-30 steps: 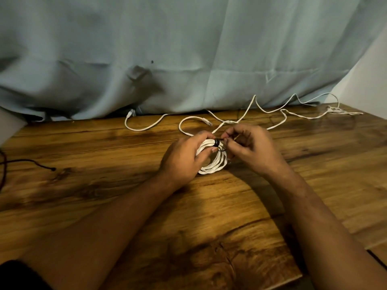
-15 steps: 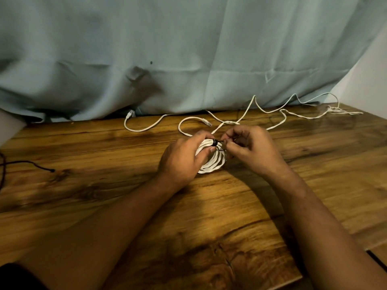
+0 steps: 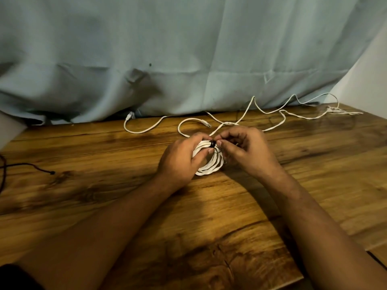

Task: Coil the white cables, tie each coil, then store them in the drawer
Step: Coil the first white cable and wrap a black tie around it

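My left fingers (image 3: 206,152) are curled round the white coil (image 3: 210,167), thumb pressed over its near side, holding the loops together just beside the black tie (image 3: 212,144) that wraps the top of the bundle. My right fingers (image 3: 222,143) are bent in tight against that tie, thumb and forefinger pinching it where it meets the loops. The left hand (image 3: 180,158) and right hand (image 3: 247,151) nearly touch over the coil, whose lower edge rests on the wooden surface (image 3: 209,216). Behind my knuckles a loose white cable (image 3: 248,106) wanders across the far part of the surface toward the right corner, with a plug end lying near the grey-blue cloth (image 3: 188,49) hanging at the back. Far off to my left lies a thin dark cord (image 3: 27,164).
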`<action>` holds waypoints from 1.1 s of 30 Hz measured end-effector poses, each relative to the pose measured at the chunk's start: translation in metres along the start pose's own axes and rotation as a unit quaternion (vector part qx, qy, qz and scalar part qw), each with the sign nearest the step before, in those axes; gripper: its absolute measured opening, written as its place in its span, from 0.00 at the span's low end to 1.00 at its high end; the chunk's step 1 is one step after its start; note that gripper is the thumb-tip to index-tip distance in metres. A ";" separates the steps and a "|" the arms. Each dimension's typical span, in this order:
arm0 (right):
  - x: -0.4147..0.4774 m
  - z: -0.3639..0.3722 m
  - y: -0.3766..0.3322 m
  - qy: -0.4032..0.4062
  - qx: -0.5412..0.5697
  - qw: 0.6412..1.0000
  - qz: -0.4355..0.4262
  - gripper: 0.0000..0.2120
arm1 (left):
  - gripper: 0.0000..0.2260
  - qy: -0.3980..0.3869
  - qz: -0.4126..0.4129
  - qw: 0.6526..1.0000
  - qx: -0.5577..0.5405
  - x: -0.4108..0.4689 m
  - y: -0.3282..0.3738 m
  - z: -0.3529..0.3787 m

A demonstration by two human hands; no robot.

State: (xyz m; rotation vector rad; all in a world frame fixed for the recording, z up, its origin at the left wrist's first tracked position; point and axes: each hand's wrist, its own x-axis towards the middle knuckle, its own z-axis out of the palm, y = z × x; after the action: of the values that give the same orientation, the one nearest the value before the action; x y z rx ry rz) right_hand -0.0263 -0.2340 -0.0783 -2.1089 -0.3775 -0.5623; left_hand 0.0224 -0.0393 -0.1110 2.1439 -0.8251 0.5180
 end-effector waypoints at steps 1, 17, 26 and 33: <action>0.001 0.000 0.001 -0.001 0.011 1.000 0.008 0.06 | 0.13 0.001 -0.002 1.000 -0.002 0.000 0.000 0.000; 0.000 0.005 -0.003 0.025 0.069 0.996 0.047 0.09 | 0.09 0.009 -0.010 0.999 -0.043 0.002 0.001 -0.001; -0.003 0.005 -0.007 0.012 0.013 1.000 -0.008 0.10 | 0.10 0.003 -0.010 0.999 -0.050 0.002 0.002 -0.001; -0.006 0.004 -0.014 0.007 -0.136 0.988 -0.069 0.10 | 0.11 -0.018 -0.008 0.996 -0.091 0.002 0.000 -0.002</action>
State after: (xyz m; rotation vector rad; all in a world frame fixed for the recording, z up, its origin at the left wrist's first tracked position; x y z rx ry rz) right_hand -0.0369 -0.2232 -0.0734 -2.3510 -0.4614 -0.7450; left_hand 0.0239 -0.0384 -0.1089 1.9959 -0.8411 0.3820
